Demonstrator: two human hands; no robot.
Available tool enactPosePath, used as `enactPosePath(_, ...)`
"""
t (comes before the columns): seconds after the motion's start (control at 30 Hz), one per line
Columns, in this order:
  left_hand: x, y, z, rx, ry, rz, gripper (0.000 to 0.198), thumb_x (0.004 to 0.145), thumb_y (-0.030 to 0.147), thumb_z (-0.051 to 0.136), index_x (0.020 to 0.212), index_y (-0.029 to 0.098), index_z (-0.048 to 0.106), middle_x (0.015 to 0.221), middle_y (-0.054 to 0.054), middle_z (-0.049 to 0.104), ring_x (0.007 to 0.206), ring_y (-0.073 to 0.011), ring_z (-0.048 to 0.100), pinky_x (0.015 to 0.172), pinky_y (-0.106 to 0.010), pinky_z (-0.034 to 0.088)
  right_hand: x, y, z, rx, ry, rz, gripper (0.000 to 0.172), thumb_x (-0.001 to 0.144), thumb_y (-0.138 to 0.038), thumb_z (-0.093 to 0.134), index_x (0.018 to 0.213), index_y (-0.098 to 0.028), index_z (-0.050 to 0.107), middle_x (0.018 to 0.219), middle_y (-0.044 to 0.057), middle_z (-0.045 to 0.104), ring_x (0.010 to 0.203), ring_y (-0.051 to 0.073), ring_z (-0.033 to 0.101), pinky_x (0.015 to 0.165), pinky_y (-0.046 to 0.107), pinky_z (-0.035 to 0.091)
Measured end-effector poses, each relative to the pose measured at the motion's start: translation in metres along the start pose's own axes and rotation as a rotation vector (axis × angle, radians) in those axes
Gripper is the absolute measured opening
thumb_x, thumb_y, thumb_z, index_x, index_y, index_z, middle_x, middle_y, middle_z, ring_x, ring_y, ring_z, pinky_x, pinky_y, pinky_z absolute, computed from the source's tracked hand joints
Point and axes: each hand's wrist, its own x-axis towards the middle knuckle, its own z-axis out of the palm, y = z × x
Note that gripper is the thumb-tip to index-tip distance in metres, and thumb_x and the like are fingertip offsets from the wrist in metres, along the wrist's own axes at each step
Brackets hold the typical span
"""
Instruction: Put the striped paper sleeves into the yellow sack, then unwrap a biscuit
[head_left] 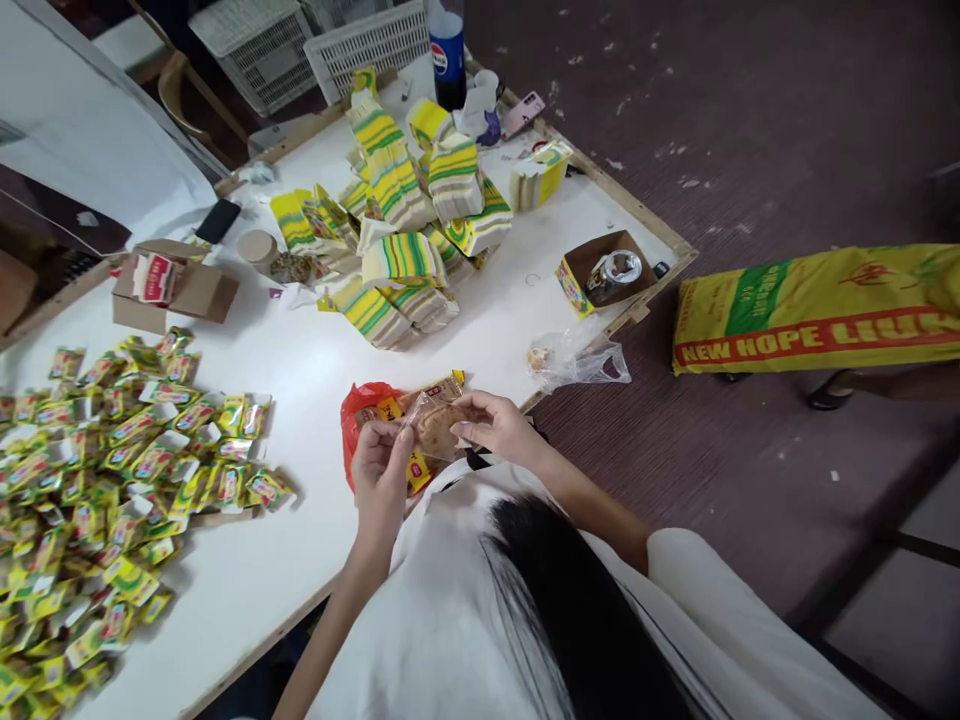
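Observation:
Both my hands hold one small clear wrapper (435, 425) with a round brownish biscuit inside, just above the table's near edge. My left hand (381, 470) pinches its left end, fingers curled closed. My right hand (499, 425) grips the right end with thumb and fingers pressed together. Under the wrapper lies a red plastic bag (358, 410) with yellow snack packets on it.
A big heap of small folded yellow-green cartons (112, 470) covers the table's left. Stacks of flat yellow-green carton blanks (401, 220) stand mid-table. A brown open box (176, 290), a box with a tape roll (604, 270), a clear plastic bag (577, 362), a Pepsi bottle (448, 55) and a yellow sack (817, 310) on the floor.

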Motion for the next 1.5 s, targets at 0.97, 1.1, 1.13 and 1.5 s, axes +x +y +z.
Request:
enactPosePath(0.97,-0.011,0.017,0.032,-0.091,-0.137,-0.171,0.035,0.072,0.038,0.087,0.099,0.02,0.071,0.091,-0.004,0.074,0.08,-0.0185,0.071,0.072,-0.028,0.059,-0.037,-0.038,-0.004,-0.067,0.288,-0.171,0.023,0.082,-0.033,0.07,0.098,-0.017,0.068,0.09,0.003,0.07,0.082,0.016,0.063,0.076,0.028,0.051)
enactPosePath(1.1,-0.012,0.02,0.045,-0.207,-0.152,-0.227,0.041,0.071,0.041,0.087,0.103,0.023,0.069,0.097,-0.002,0.073,0.086,-0.017,0.07,0.077,-0.026,0.058,-0.044,-0.036,-0.01,0.109,0.329,-0.098,0.023,0.081,-0.036,0.072,0.095,-0.018,0.065,0.089,0.002,0.069,0.08,0.015,0.063,0.075,0.027,0.051)
enactPosePath(1.13,-0.012,0.02,0.049,-0.233,-0.142,-0.233,0.04,0.07,0.042,0.088,0.099,0.023,0.069,0.092,-0.001,0.072,0.082,-0.0157,0.069,0.076,-0.025,0.057,-0.047,-0.035,-0.012,0.168,0.332,-0.079,0.024,0.081,-0.036,0.073,0.095,-0.019,0.065,0.088,0.001,0.068,0.079,0.014,0.063,0.074,0.027,0.052)
enactPosePath(1.5,-0.021,0.017,0.112,-0.148,-0.236,-0.207,0.039,0.071,0.041,0.088,0.101,0.022,0.071,0.095,-0.003,0.075,0.085,-0.0177,0.07,0.08,-0.028,0.058,-0.081,-0.013,-0.058,0.338,0.402,0.021,0.028,0.081,-0.04,0.072,0.098,-0.02,0.063,0.088,0.001,0.067,0.079,0.015,0.064,0.075,0.027,0.053)
